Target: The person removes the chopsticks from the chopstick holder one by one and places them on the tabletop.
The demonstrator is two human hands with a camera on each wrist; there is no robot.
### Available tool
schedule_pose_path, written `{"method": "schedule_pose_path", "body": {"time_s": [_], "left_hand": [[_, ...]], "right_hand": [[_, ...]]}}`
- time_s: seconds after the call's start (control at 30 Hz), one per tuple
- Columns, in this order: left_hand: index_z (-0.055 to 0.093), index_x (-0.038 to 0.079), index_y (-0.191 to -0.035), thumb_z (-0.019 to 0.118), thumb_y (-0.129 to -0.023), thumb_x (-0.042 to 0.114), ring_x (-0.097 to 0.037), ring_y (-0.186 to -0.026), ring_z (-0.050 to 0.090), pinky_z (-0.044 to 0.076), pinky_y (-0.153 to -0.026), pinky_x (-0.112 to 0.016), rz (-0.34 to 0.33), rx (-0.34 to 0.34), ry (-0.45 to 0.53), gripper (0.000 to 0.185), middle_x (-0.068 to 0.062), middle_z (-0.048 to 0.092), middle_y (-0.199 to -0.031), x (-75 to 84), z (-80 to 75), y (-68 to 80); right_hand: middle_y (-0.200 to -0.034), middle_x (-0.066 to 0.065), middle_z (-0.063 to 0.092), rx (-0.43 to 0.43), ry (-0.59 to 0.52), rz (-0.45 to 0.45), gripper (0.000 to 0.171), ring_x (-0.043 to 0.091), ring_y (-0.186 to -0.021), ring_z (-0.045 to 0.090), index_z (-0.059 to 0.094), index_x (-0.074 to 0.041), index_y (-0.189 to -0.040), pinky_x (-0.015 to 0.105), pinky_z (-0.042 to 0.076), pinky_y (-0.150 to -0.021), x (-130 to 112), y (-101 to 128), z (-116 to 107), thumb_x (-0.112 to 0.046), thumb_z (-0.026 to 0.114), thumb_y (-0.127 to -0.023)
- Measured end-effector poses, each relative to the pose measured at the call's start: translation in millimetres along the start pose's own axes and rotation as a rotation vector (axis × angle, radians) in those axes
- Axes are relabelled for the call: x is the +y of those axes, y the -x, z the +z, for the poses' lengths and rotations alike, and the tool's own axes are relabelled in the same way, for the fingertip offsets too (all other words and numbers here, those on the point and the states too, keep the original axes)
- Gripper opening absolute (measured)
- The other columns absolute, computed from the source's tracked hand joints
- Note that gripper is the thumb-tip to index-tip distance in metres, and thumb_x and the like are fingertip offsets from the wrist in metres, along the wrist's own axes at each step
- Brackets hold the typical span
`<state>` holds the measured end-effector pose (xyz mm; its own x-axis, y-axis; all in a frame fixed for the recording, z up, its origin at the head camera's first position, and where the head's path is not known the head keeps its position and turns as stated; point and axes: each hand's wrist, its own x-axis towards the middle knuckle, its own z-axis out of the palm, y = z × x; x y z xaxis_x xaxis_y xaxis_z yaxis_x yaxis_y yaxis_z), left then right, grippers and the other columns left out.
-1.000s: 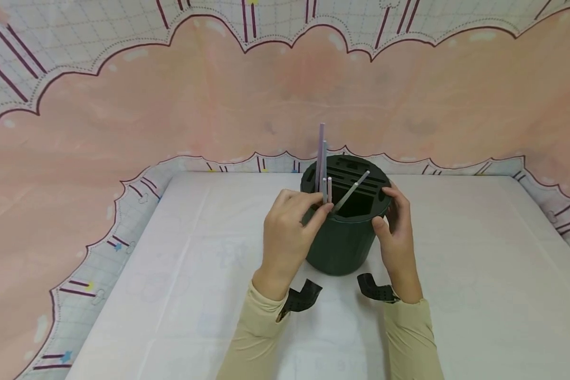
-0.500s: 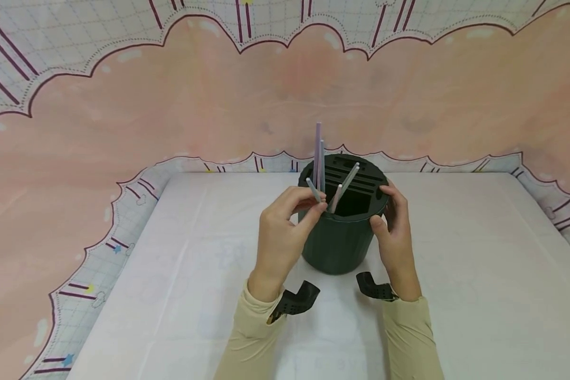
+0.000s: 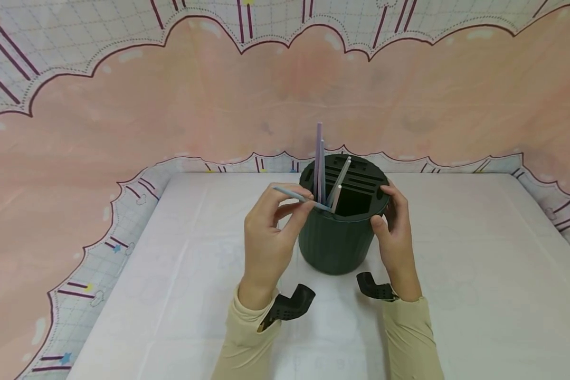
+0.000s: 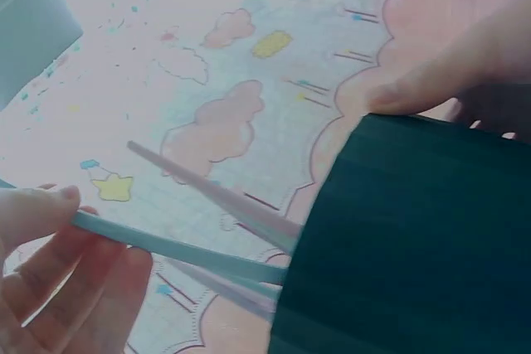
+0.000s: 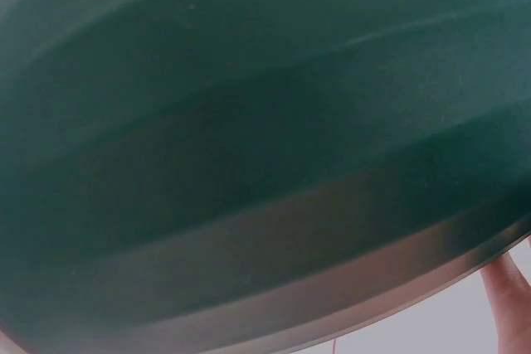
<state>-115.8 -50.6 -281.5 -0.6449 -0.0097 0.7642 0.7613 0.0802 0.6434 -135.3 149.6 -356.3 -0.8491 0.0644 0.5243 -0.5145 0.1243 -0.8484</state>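
A dark green round knife holder with a slotted top stands upright on the table. At its near left rim my left hand pinches a slim pale blue stick between thumb and fingertips. That stick slants low, its far end over the holder's opening; the left wrist view shows the pale blue stick crossing toward the rim. My right hand grips the holder's right side, thumb in front and fingers behind the rim. Taller purple sticks and shorter pale sticks poke out of the opening. The holder's green wall fills most of the right wrist view.
A white cloth covers the table. Behind it hangs a peach backdrop with a scalloped white pattern. Black curved mounts sit on both wrists, the left mount and the right mount.
My left hand has moved left, drawing the pale blue stick from upright to a low slant. The shorter sticks in the opening have shifted. My right hand keeps its grip on the holder.
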Motion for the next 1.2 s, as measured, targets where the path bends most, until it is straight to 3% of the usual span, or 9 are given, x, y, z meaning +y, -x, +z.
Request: {"method": "schedule_pose_path", "body": {"time_s": [0.17, 0.4, 0.9, 1.03, 1.2], "left_hand": [[0.056, -0.007, -0.098, 0.060, -0.079, -0.009, -0.025, -0.087, 0.058, 0.051, -0.072, -0.036, 0.030, 0.108, 0.045, 0.019, -0.015, 0.060, -0.093, 8.0, -8.7, -3.6], [0.046, -0.013, -0.104, 0.052, -0.085, -0.008, -0.032, -0.080, 0.058, 0.050, -0.068, -0.045, 0.019, 0.257, 0.242, 0.020, -0.023, 0.055, -0.089, 18.2, -22.0, -9.4], [0.047, -0.010, -0.106, 0.050, -0.086, -0.007, -0.035, -0.073, 0.056, 0.051, -0.062, -0.043, 0.004, 0.457, 0.292, 0.021, -0.024, 0.050, -0.085, 26.6, -43.2, -9.2], [0.047, -0.011, -0.107, 0.051, -0.086, -0.006, -0.034, -0.072, 0.055, 0.051, -0.062, -0.041, -0.031, 0.452, 0.274, 0.022, -0.023, 0.050, -0.085, 26.5, -50.9, -7.2], [0.048, -0.010, -0.111, 0.050, -0.087, -0.004, -0.030, -0.074, 0.057, 0.052, -0.064, -0.037, -0.123, 0.346, 0.201, 0.025, -0.022, 0.052, -0.086, 22.8, -59.1, -5.5]], "right_hand": [[-0.145, 0.008, 0.017, 0.001, 0.004, 0.005, 0.058, 0.020, -0.134, 0.015, 0.032, -0.011, -0.134, 0.041, 0.011, -0.107, 1.3, -1.3, -1.1, -0.037, 0.055, -0.087], [-0.145, 0.007, 0.017, 0.003, 0.008, -0.008, 0.059, 0.020, -0.134, 0.014, 0.032, -0.010, -0.133, 0.040, 0.011, -0.107, 0.7, -3.1, -1.4, -0.038, 0.055, -0.087], [-0.145, 0.008, 0.017, -0.003, 0.013, 0.001, 0.056, 0.018, -0.134, 0.014, 0.032, -0.010, -0.133, 0.039, 0.011, -0.107, -3.2, 2.3, -0.6, -0.035, 0.054, -0.088], [-0.145, 0.006, 0.017, -0.006, 0.027, 0.014, 0.056, 0.018, -0.134, 0.014, 0.031, -0.010, -0.133, 0.039, 0.011, -0.107, -4.8, 4.6, -0.4, -0.034, 0.053, -0.088], [-0.144, 0.005, 0.018, -0.009, 0.037, 0.017, 0.054, 0.018, -0.134, 0.014, 0.031, -0.011, -0.134, 0.039, 0.011, -0.107, -6.5, 6.3, -0.6, -0.032, 0.052, -0.090]]}}
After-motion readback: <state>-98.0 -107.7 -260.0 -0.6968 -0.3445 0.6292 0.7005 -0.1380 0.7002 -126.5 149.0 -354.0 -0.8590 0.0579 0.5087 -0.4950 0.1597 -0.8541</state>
